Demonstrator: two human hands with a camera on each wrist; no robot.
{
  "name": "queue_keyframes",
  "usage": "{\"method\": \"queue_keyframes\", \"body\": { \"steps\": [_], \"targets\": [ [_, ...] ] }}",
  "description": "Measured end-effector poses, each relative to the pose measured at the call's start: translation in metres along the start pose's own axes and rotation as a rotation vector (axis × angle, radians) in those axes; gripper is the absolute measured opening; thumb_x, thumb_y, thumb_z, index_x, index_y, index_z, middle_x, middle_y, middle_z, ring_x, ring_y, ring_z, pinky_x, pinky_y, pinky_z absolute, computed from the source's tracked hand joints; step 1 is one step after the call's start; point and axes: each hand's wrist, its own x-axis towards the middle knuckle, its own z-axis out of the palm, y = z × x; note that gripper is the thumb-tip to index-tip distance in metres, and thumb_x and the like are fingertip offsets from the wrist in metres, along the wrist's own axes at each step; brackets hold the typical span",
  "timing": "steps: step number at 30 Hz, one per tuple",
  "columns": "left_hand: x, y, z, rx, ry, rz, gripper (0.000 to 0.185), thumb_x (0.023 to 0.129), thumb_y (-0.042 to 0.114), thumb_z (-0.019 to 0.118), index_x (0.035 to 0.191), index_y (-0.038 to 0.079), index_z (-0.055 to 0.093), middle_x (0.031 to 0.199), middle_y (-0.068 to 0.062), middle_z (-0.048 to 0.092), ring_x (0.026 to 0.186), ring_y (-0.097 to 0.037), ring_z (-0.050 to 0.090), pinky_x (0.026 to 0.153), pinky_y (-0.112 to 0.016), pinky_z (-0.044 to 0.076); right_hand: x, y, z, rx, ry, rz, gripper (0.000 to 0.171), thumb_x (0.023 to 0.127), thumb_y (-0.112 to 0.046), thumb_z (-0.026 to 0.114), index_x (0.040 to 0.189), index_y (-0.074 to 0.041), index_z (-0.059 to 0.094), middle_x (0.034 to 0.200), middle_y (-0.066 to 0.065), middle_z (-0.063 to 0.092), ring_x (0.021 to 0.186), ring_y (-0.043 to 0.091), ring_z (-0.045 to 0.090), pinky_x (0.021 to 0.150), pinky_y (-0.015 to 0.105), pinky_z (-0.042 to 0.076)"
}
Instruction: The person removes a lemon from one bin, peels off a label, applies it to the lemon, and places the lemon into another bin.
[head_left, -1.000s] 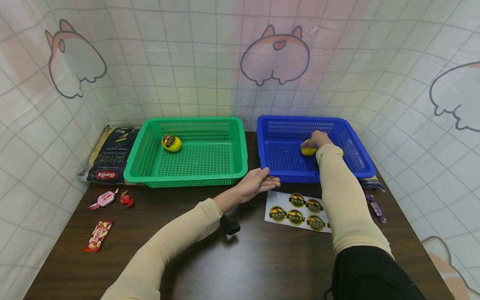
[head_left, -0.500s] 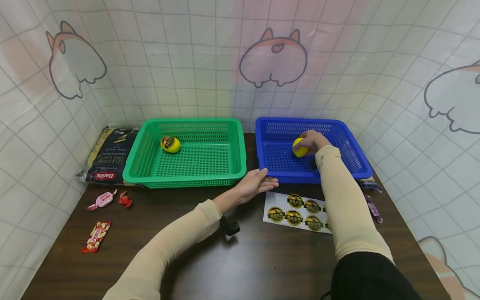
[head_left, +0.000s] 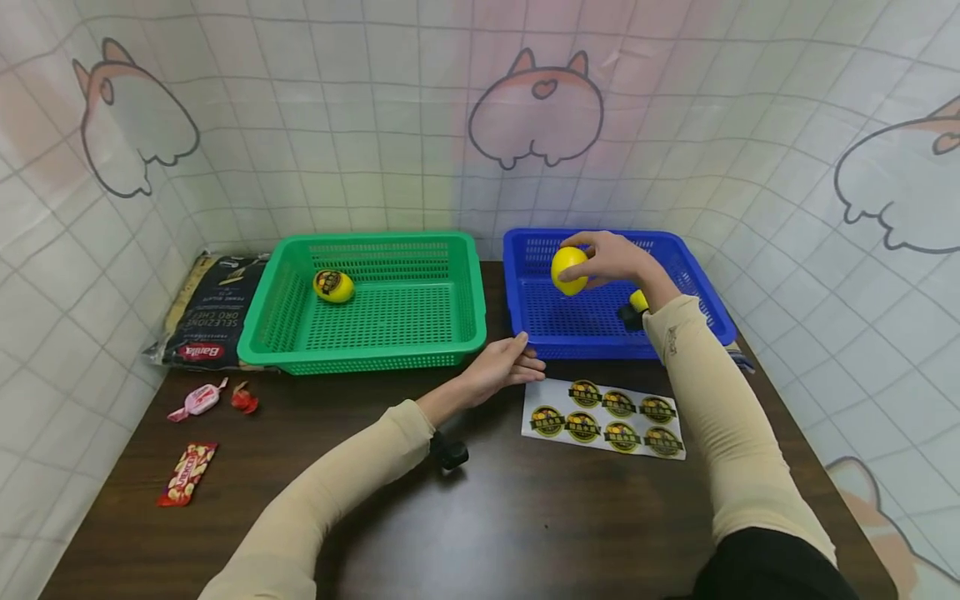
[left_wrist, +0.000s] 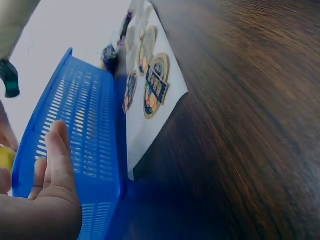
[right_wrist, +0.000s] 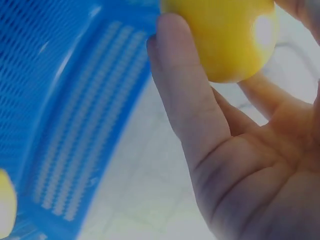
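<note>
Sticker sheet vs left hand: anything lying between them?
Nothing. In the head view only bare dark table separates the left hand from the sticker sheet; the left wrist view shows the sheet's corner near the blue basket.

Walls: pale cloth backdrop printed with a soft grid of squares; it closes the scene at the back and on both sides; the squares carry faint washes of pink, cream and grey
Motif: outlined cartoon animal rumps with pointed ears; one at centre back; one on the left wall; one on the right wall; another low at the right edge
Furniture: dark brown wooden table; visible grain; it fills the lower frame and meets the backdrop on three sides
Light: even and diffuse; a dull sheen lies on the tabletop; shadows are soft
</note>
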Motion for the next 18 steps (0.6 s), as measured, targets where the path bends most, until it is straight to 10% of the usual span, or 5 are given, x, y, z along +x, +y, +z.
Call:
{"method": "queue_keyframes", "body": {
  "steps": [18],
  "targets": [
    [-0.050,-0.007,-0.012,-0.066,-0.258,0.121,0.079,0.104,0.061,0.027,0.148,-0.003,0.036,0.145,-0.038,0.045,0.102,-0.014,0.071,0.113,-0.053,0.042,-0.092,-0.042,0.090,0.009,0.004,-0.374,0.063,0.082,-0.032,0.079,0.138,-0.016,0.055,0.127,0.010,0.068,0.104,0.024,0.069,0.089,0.038,0.060]
  ]
}}
